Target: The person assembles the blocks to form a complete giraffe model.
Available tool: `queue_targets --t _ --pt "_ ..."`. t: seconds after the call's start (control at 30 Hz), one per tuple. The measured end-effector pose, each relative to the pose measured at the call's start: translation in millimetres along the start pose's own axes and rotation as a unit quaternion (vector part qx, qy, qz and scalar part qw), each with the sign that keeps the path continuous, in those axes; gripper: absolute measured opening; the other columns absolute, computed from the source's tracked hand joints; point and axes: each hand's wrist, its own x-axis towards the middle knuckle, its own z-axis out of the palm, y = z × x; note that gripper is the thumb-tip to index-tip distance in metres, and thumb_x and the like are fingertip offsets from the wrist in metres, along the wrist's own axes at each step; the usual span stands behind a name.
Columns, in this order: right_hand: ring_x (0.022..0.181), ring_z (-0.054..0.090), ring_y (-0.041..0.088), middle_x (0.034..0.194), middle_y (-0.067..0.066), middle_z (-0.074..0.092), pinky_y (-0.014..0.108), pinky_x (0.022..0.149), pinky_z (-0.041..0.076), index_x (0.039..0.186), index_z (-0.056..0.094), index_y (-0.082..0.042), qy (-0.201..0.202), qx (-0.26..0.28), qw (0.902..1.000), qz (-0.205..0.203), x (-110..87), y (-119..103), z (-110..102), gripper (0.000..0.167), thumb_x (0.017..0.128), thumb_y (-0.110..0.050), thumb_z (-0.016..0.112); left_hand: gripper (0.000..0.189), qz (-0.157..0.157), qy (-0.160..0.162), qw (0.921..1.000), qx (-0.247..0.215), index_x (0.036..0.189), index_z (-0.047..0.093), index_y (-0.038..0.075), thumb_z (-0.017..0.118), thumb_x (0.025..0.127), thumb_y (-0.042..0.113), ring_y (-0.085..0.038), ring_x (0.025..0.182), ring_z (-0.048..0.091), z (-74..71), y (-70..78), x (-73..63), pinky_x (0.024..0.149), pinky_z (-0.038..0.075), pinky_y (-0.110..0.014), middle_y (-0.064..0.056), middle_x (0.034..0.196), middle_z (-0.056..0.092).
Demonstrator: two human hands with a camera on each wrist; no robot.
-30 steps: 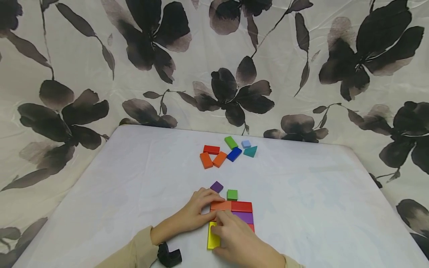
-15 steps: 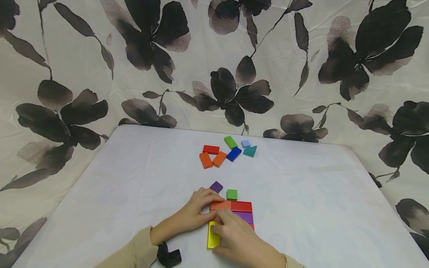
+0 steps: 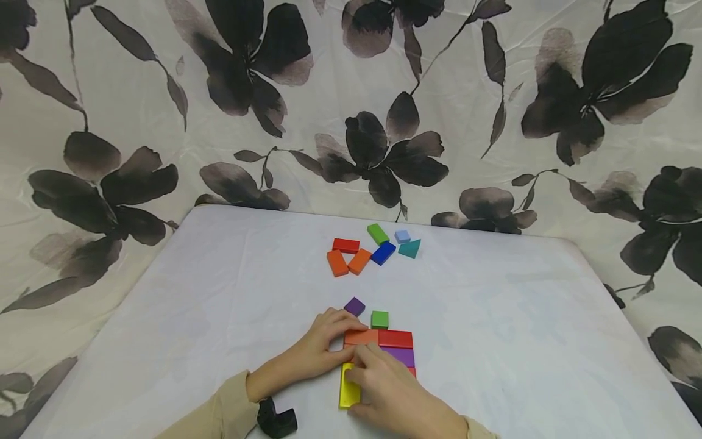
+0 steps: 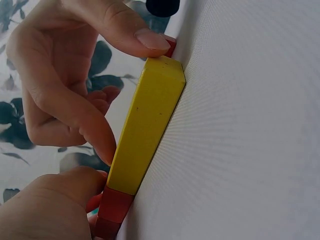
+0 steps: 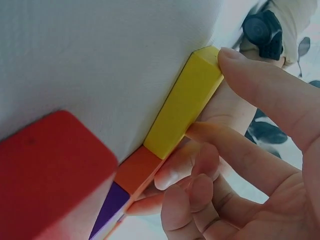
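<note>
Head view, right hand: fingers partly spread, pinching yellow block
Left hand: fingers loosely parted, touching orange block

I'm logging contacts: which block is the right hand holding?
The yellow rectangular block, between thumb and index finger of the right hand; the only yellow one visible.

In the head view, the right hand hid part of the yellow block; the right wrist view's left edge cut off a red block.
</note>
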Motion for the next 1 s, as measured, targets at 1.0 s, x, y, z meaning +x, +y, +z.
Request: queue_targets --t 1.0 --pt "0.085 0.059 0.018 0.090 0.000 0.063 0.025 0.067 0.051 0.107 0.075 -0.010 0.101 0.068 0.9885 0.089 29.9 49.0 -65.8 0.025 0.086 -0.024 0.078 0.031 0.033 0.015 0.9993 0.007 0.123 0.067 0.021 0.071 0.092 0.023 -0.012 0.109 0.046 0.5 -0.7 0.0 0.094 0.038 -0.041 0.009 0.119 0.059"
